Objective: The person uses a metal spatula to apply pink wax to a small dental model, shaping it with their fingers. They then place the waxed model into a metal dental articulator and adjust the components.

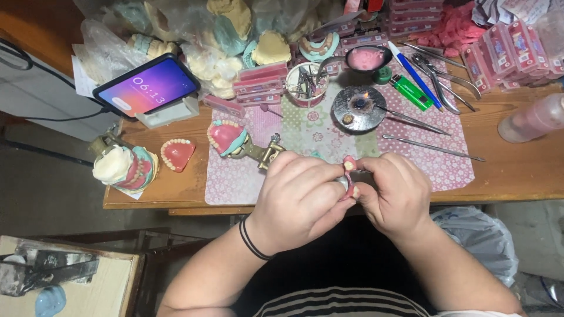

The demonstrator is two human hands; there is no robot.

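While both forearms rise from the bottom edge and converge at the table's (505, 176) front edge, I see the left hand (299, 196), with two black bands at its wrist, curled into a loose fist, its fingers pressed together around the near side of a pink denture piece (350, 179). The piece sits between the two hands, just above the front edge of the patterned mat (305, 126).

Counted from left to right: one phone (147, 86) on a stand, one plaster model (124, 167), one loose pink denture plate (177, 153), one articulator (241, 142) holding a pink model, one cup of tools (306, 83), one round burner (358, 107) with a small flame, one green lighter (412, 92), and two long metal probes (432, 147) lying on the mat.

The right hand (395, 191) is also curled, thumb and fingertips pinching the far side of the denture piece. Both hands touch it, and their knuckles nearly meet.
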